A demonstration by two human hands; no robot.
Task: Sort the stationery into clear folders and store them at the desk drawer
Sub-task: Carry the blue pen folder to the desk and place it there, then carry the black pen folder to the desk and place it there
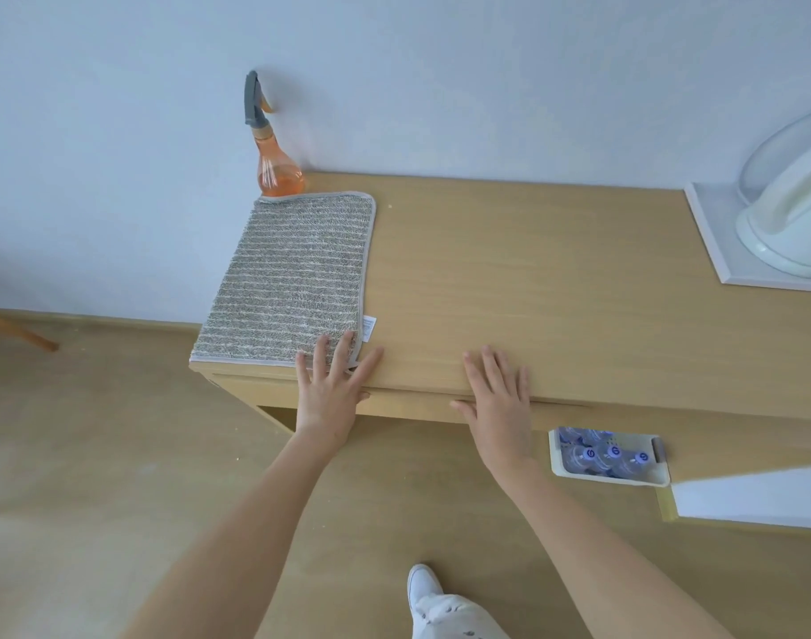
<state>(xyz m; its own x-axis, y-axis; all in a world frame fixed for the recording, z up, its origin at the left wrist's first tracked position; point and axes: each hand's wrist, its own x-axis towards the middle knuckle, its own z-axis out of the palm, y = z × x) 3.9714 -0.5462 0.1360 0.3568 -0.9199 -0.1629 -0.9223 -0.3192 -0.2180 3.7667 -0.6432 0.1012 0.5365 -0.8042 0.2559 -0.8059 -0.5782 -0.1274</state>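
Fingers of the left hand (329, 389) lie straight and spread, their tips resting on the near corner of a grey striped terry cloth mat (286, 279) and the palm over the front edge of the pale wooden desk (532, 279); nothing is gripped. The right hand (498, 389) lies likewise flat and open on the desk edge, thumb hanging over the narrow seam of the desk drawer (440, 405), which appears closed. This flat, paired placement suggests the drawer front has been pressed home or is about to be felt for (which of the two cannot be told). No stationery or clear folders show anywhere in view; judged from this, they are either already inside the drawer or out of frame.

On the desk, at the mat's far end, stands an orange translucent spray bottle with grey trigger (272, 159), against the plain pale wall. At the far right sits a white domed appliance with clear cover (791, 209) on a white tray. Below the desk's front, a cream plastic basket of small capped bottles (608, 456) rests on the wood-toned floor. One white shoe (424, 585) is visible beneath.
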